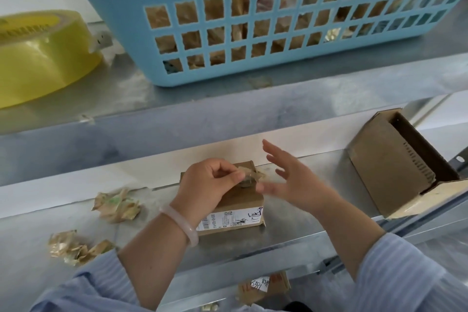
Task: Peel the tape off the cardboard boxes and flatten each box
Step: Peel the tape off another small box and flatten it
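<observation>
We see the left hand (205,182) curled over the small cardboard box (243,204) mid-shelf, pinching peeled tape (253,175). The right hand (293,181) hovers just beside it, fingers spread, holding nothing.

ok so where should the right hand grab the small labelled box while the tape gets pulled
Likely the right end of the box, coming in from the right: thumb on the near labelled face, fingers behind. That end is bare, while the left hand pinches the tape on top, so the right hand would stay clear of the peel.
</observation>
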